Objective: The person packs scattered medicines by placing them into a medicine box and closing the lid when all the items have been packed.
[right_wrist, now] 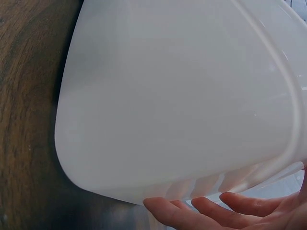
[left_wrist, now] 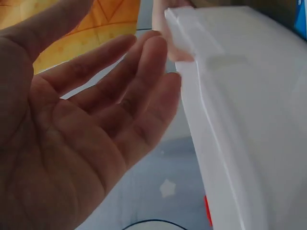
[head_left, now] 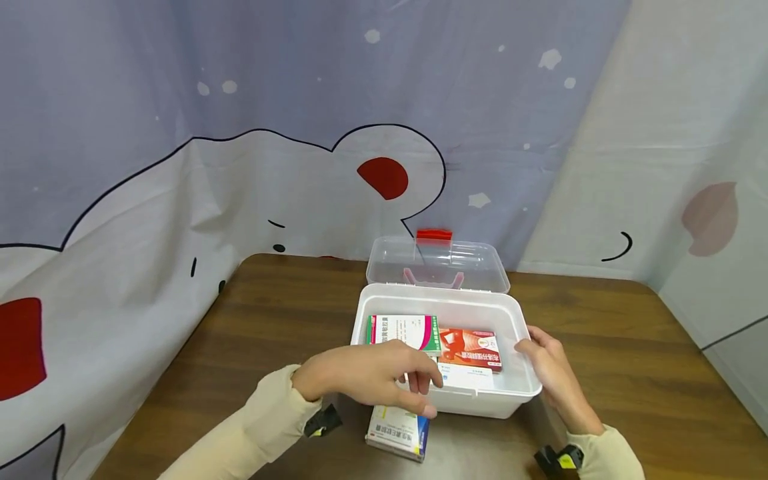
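A white plastic storage box (head_left: 444, 300) stands on the table with its clear lid (head_left: 474, 263) raised at the back. Inside lie a white-and-green medicine box (head_left: 408, 328), an orange-red medicine box (head_left: 471, 347) and a white box (head_left: 474, 377). My left hand (head_left: 378, 373) hovers over the front left rim, fingers loosely bent and palm bare in the left wrist view. Below it on the table, partly covered by that hand, is a white medicine box with a blue end (head_left: 396, 433). My right hand (head_left: 558, 377) holds the storage box's right wall, thumb at the rim, fingers against the outside.
The brown wooden table (head_left: 288, 300) reaches back to a patterned curtain (head_left: 240, 167) that hangs behind it and along the sides. A red latch (head_left: 435, 235) sits on the lid's upper edge. A pink handle (head_left: 433, 280) shows through the clear lid.
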`<move>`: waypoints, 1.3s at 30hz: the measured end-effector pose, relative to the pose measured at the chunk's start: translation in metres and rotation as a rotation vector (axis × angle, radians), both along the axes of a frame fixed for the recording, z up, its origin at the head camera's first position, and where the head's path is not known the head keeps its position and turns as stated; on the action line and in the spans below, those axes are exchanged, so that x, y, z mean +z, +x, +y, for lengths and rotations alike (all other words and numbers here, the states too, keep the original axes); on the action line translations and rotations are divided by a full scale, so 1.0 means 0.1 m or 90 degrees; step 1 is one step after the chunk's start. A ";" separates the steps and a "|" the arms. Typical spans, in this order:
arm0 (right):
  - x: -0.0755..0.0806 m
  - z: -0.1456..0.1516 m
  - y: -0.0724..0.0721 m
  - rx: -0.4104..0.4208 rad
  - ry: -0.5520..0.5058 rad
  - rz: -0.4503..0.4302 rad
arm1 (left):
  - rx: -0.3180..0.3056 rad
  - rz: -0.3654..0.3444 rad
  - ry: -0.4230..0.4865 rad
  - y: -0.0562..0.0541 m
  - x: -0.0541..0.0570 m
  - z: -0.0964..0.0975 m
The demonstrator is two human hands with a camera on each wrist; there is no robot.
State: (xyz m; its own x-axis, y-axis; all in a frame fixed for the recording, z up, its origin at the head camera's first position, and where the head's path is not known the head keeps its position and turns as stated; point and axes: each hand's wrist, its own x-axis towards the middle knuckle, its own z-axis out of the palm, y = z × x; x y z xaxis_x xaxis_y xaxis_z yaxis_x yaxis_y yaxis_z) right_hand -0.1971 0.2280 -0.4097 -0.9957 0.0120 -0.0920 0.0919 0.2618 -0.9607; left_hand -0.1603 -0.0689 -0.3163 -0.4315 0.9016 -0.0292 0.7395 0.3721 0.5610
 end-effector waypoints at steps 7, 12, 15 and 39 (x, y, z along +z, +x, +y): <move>0.01 -0.01 0.00 -0.013 0.010 -0.003 | -0.005 0.027 -0.080 0.18 -0.21 -0.05; 0.00 -0.01 0.01 -0.017 0.004 -0.007 | 0.009 0.052 -0.146 0.30 -0.37 -0.05; 0.00 -0.01 0.02 -0.016 0.001 -0.008 | 0.044 0.025 -0.199 0.36 -0.44 -0.05; 0.01 -0.02 0.01 -0.016 0.006 0.003 | 0.131 0.209 -0.182 0.45 -1.07 -0.12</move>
State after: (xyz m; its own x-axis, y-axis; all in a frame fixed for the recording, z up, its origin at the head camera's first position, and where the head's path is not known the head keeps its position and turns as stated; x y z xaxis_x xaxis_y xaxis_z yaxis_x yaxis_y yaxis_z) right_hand -0.1959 0.2260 -0.4085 -0.9955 0.0382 -0.0865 0.0936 0.2682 -0.9588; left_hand -0.1156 -0.0808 -0.4232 -0.6276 0.7726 -0.0961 0.7557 0.6342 0.1635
